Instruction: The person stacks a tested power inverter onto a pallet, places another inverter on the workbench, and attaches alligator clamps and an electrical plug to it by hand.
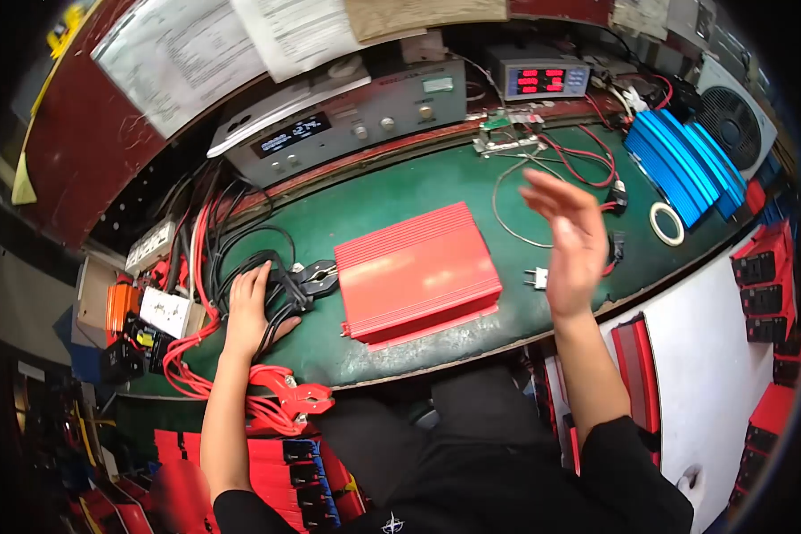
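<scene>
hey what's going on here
Someone is seated at a green-topped workbench with a red finned metal case in front of them. Their left hand is on the black cables beside a black clamp at the case's left end; whether it is clipped on isn't clear. The right hand is raised, open and holding nothing, to the right of the case. A red clamp hangs at the bench's front edge.

Black cables (287,294) and clamp (319,278) lie beside a ribbed red box (418,274).
</scene>
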`<action>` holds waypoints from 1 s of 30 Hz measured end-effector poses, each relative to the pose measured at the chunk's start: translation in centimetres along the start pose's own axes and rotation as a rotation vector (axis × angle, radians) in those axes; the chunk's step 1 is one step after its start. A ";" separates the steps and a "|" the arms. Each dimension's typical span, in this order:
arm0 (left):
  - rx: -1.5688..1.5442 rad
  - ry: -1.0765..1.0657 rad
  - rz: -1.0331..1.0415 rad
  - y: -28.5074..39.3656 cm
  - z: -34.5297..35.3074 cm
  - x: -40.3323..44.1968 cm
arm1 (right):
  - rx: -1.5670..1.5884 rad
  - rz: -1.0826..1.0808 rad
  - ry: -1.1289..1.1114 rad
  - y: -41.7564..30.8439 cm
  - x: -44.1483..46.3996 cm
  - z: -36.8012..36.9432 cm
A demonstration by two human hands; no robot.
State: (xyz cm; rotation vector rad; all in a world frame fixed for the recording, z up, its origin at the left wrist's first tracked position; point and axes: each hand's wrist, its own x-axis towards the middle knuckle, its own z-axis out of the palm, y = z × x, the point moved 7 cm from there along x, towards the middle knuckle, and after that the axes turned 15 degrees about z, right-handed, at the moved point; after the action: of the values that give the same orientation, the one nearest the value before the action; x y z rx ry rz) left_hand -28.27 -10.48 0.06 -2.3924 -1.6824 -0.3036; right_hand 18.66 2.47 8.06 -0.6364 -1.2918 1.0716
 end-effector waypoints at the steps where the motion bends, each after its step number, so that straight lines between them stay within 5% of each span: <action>1: -0.023 0.008 0.002 -0.1 0.1 0.0 | 0.000 0.029 0.056 0.6 -1.4 -1.9; 6: -0.051 -0.009 -0.022 0.3 -0.2 0.2 | -0.122 0.530 -0.085 7.1 -8.2 -3.2; 8: -0.048 -0.019 -0.015 0.2 0.0 0.2 | -0.389 0.397 -0.158 6.5 -8.5 -2.2; 12: -0.053 -0.026 -0.009 0.1 0.1 0.1 | -0.180 0.537 -0.155 8.2 -7.9 -1.0; 16: -0.071 -0.041 -0.018 0.3 -0.1 0.4 | -0.435 0.447 -0.226 7.3 -8.4 -0.9; 30: -0.071 -0.043 -0.006 0.4 0.0 0.6 | -0.332 0.393 -0.074 7.2 -8.3 -1.7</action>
State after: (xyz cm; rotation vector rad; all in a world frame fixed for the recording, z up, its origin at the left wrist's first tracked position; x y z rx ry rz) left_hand -27.73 -10.09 0.21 -2.4622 -1.7249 -0.3208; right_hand 18.88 -1.66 -2.21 -1.1456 -1.4599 1.2133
